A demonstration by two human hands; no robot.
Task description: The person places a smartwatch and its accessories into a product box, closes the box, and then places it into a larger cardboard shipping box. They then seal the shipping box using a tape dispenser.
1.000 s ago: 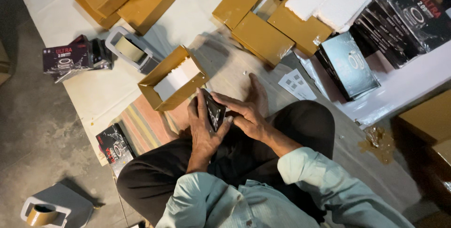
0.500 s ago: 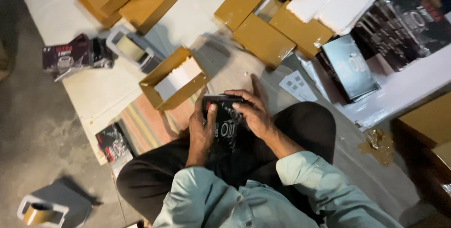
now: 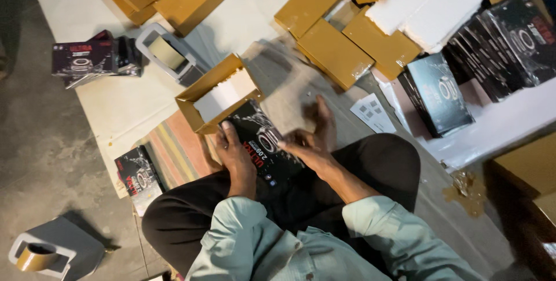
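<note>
Now laid flat and tipped toward the open carton, where half a second ago stood upright between both palms: black product box (image 3: 262,145). At ten o'clock from it, open brown carton (image 3: 215,92) with white insert inside. Left hand (image 3: 234,153) clamped on box's left edge; right hand (image 3: 310,139) pressing fingers together on its right edge, at three o'clock.

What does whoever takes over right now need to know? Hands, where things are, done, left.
Left hand: grips the left edge of the black product box.
Right hand: rests on the box's right side.
The box lies face up over the lap, its top end at the open brown carton with a white insert.
Done: product box in hand at the carton.
Left: box is not yet inside; carton unsealed. Tape dispenser sits beyond the carton.
</note>
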